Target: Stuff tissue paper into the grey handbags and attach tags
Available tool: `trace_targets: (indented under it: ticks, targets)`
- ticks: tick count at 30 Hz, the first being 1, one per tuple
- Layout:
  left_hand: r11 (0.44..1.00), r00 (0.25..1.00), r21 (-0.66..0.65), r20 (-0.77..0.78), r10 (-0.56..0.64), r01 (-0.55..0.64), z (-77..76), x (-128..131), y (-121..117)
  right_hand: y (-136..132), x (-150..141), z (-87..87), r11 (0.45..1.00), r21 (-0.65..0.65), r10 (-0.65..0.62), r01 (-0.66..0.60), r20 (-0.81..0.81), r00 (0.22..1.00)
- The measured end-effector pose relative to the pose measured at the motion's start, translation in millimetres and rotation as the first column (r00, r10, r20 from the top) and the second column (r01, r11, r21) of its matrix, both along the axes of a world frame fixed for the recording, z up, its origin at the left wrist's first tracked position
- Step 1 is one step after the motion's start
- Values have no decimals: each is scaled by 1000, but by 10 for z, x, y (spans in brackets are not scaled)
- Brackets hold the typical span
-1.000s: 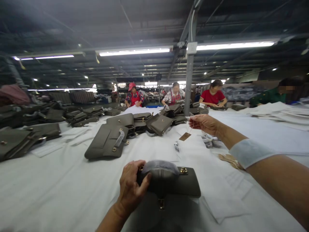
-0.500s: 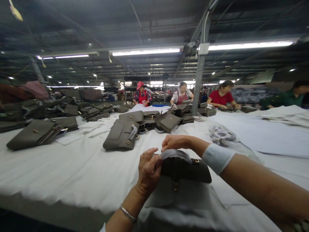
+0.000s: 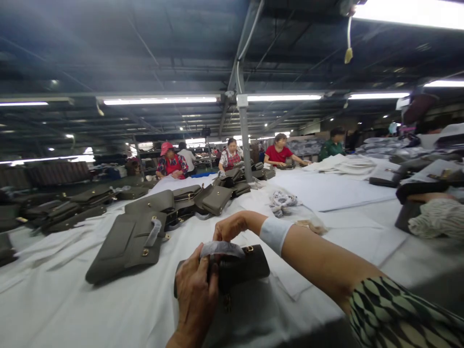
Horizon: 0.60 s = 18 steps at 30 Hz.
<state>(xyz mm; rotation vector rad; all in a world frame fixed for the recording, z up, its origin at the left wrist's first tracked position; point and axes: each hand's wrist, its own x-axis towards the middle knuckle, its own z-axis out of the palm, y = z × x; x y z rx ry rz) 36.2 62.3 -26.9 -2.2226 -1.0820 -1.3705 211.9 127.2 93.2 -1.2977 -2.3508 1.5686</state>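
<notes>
A dark olive handbag [image 3: 242,270] stands on the white-covered table right in front of me. Its carrying handle [image 3: 223,249] is wrapped in a pale translucent film, and a gold-coloured clasp [image 3: 249,249] sits on its top. My left hand [image 3: 197,287] grips the near left end of the bag, fingers bent over the top under the handle. My right hand [image 3: 230,226] reaches over from behind the handle, its fingers closed and pointing down; what they pinch is hidden. Left of my hands lies a larger olive bag [image 3: 125,241] with a wrapped handle.
More olive bags [image 3: 215,199] are heaped beyond, near a grey post [image 3: 245,145]. A bundle of wrapped strips [image 3: 283,200] and white sheets [image 3: 337,164] lie to the right. Several co-workers are across the table; another person's gloved arm [image 3: 440,217] is at the right edge.
The view has swung right, bringing the gloved arm into sight. My left hand's fingers have moved further over the bag's top, under the handle. My right hand stays by the handle.
</notes>
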Motion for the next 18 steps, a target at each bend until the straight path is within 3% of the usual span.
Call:
trace_targets:
  ticks: [14,18]
  targets:
    - [988,980,-138,193,-46,74,121,135,49,22,94,-122,1000,2,8,-8,-126,992]
    - [999,971,-38,240,9,0,80,187,69,-24,132,-127,999,37,29,-23,-189,982]
